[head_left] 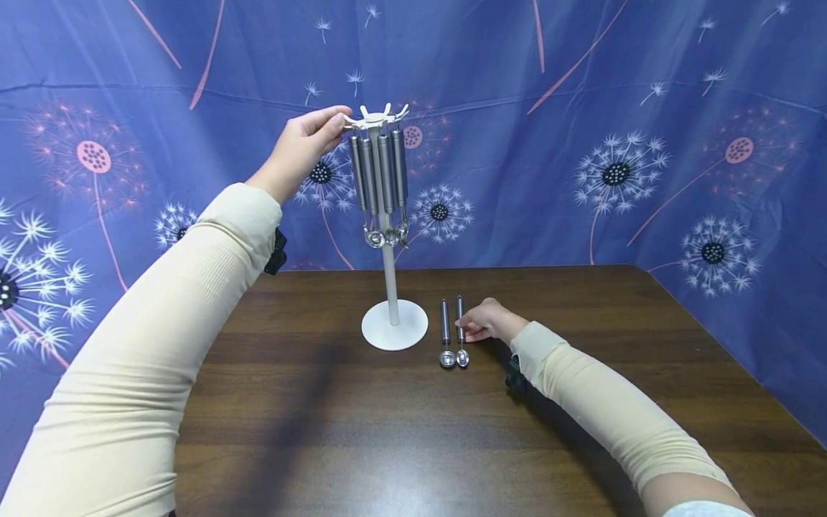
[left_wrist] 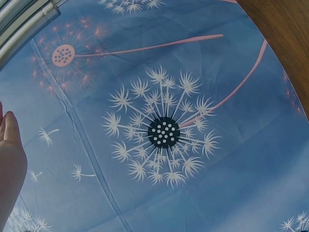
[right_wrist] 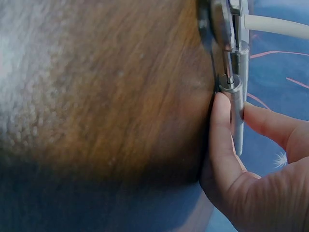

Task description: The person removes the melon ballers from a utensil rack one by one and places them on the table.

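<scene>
Left arm (head_left: pixel 138 366), in a cream stretch-fabric sleeve (head_left: pixel 213 280), enters at 8 o'clock and slants upward; bare left hand (head_left: pixel 302 146) raised near 11 o'clock, thumb and fingers drawn together in a pinch. Right arm (head_left: pixel 688 490), sleeved in matching cream fabric, enters lower at 4 o'clock; bare right hand (head_left: pixel 492 319) held low, closer to centre, thumb and finger opposed in a pinch.

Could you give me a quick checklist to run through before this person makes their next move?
1. Right hand pinching the right spoon by its handle: ok.
2. White stand upright, base flat on the table: ok.
3. Left hand beside the stand's top: ok.
4. Left hand's grip on the stand firm: cannot tell.
5. Left spoon hung up: not ok, it lies on the table.
6. Bare hook available: cannot tell; hooks overlap.
</scene>
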